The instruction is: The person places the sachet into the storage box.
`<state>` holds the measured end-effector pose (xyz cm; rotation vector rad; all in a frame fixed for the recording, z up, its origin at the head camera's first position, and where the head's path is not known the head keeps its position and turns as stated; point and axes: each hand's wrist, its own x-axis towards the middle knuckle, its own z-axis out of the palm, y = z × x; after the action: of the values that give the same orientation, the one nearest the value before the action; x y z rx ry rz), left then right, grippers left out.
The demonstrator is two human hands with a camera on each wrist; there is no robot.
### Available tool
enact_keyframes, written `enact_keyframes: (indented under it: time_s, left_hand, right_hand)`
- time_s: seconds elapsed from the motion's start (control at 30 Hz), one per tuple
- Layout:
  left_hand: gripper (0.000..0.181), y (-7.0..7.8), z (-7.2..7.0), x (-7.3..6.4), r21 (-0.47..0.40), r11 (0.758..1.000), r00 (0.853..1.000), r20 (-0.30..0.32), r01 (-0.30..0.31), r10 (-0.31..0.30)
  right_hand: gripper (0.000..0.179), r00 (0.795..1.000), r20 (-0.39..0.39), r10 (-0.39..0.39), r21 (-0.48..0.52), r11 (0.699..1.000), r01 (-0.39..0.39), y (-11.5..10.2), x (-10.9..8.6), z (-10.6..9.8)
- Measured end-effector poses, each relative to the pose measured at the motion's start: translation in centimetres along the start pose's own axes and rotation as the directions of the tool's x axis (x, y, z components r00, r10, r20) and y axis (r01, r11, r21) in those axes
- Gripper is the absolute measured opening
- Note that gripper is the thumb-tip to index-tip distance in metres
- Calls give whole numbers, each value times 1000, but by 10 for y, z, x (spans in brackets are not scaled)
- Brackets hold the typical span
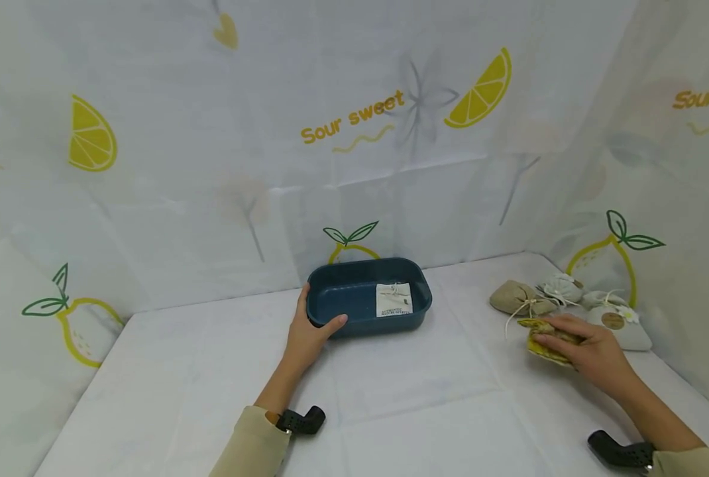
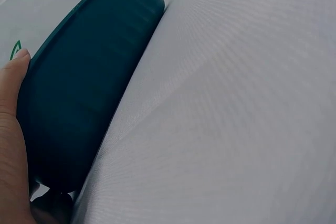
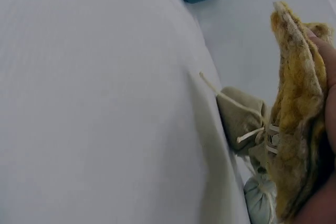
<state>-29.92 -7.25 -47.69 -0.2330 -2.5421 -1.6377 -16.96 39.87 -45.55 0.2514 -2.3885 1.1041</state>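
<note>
A dark blue rectangular plastic basin stands at the back middle of the table, a flat white printed pouch lying in its right part. My left hand grips the basin's left end, thumb at the front rim. In the left wrist view the thumb lies along the basin wall. On the right, my right hand holds a soft yellow fabric pouch above the table. Its fuzzy folded side and a small label show in the right wrist view; the fingers are partly hidden.
Beyond the right hand sit several drawstring pouches: a tan one, a grey one and a white one with a flower. White lemon-print cloth walls rise at the back and sides of the white table.
</note>
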Motion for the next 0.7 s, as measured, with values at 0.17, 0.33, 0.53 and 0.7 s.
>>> enact_keyframes:
  time_s: [0.17,0.33,0.53,0.7]
  left_hand:
    - [108,0,1,-1,-4,1000,1000,-4,9,-9]
    - [109,-1,0,-1,1,1000,1000,-7,12,-12]
    - [110,-2,0,-2,-2,1000,1000,-15,9,-9]
    - [111,0,2,-4,-10,1000,1000,-23,8,-8]
  right_hand:
    - [38,999,-13,-45,25,999,45,-17,13,6]
    - [37,997,-26,-69,72,995,71,-33,34,19]
    - [35,991,-45,-126,180,975,132,-56,62,41]
    - [34,984,-57,-167,235,956,175,-79,87,62]
